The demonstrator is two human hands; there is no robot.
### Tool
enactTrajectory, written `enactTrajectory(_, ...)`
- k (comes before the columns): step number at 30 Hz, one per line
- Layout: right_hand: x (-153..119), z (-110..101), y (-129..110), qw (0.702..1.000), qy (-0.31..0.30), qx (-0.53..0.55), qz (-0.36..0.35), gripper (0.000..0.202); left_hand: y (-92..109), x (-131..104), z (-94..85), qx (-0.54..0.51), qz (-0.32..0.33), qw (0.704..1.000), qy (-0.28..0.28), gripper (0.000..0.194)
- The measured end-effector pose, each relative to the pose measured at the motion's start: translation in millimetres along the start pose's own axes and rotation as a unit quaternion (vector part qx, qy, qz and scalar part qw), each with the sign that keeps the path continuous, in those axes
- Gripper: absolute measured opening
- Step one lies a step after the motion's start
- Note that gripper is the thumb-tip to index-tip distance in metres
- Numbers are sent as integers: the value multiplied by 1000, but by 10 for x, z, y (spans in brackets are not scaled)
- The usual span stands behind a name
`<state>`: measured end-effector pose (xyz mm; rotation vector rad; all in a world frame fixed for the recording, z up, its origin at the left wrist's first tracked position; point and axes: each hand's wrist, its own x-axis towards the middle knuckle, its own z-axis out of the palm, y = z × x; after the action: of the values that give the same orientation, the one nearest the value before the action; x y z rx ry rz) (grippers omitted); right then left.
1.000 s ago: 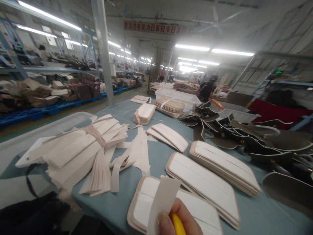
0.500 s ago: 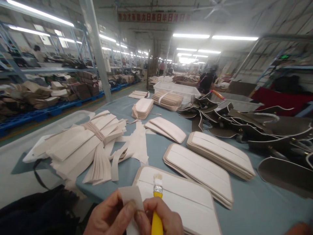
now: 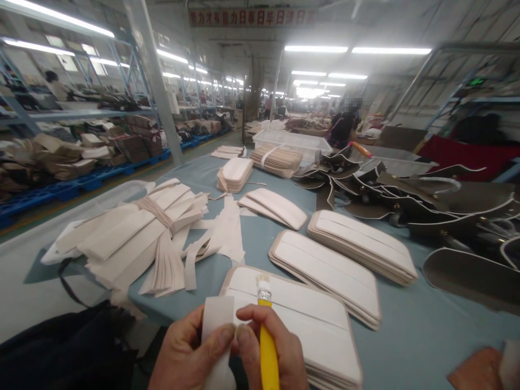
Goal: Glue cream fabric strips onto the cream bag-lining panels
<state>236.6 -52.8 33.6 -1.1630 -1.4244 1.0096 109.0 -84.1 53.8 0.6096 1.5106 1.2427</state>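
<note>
My left hand pinches a pale beige strip of material between thumb and fingers. Close against it, my right hand grips a paintbrush with a yellow handle and whitish bristles pointing up and away. The right thumb and forefinger come together at the strip's right edge; whether they hold it too I cannot tell. Just beyond both hands lies a stack of white-topped, round-cornered panels with beige borders. Two similar stacks, a middle one and a farther one, sit to its right.
A tied bundle of beige strips and loose strips lie left on the blue-green table cover. Smaller panel stacks stand farther back. Dark curved pieces with white edges pile up right. A brown shape, unclear, shows lower right.
The strip has turned more upright in my left hand. My right hand has shifted slightly right with the brush. The view has tilted down slightly, and more of the brown shape shows lower right.
</note>
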Motion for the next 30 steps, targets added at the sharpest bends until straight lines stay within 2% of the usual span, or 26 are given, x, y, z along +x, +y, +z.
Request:
enactTrajectory(4, 17, -28, -32, 999, -25, -9, 21, 48, 44, -49, 81, -20, -8, 999, 44, 68)
enactTrajectory(7, 44, -35, -87, 998, -49, 16, 44, 45, 67, -77, 117, -29, -28, 998, 43, 72)
enactTrajectory(11, 75, -24, -145, 995, -65, 50, 64, 41, 20, -24, 42, 6, -14, 999, 42, 68)
enactTrajectory(17, 152, -30, -133, 993, -89, 58, 45, 37, -9, 42, -106, 55, 17, 996, -66, 59)
enactTrajectory(21, 247, -67, -80, 988, -153, 18, 26, 27, 48, -7, -100, 48, 18, 996, -69, 57)
enactTrajectory(25, 322, -77, -74, 978, -205, 7, 36, 28, 55, 23, -130, 47, 3, 996, -78, 59)
enactTrajectory(30, 383, -33, -118, 974, -226, -19, 22, 24, 12, 112, -203, 80, 52, 989, -115, 58)
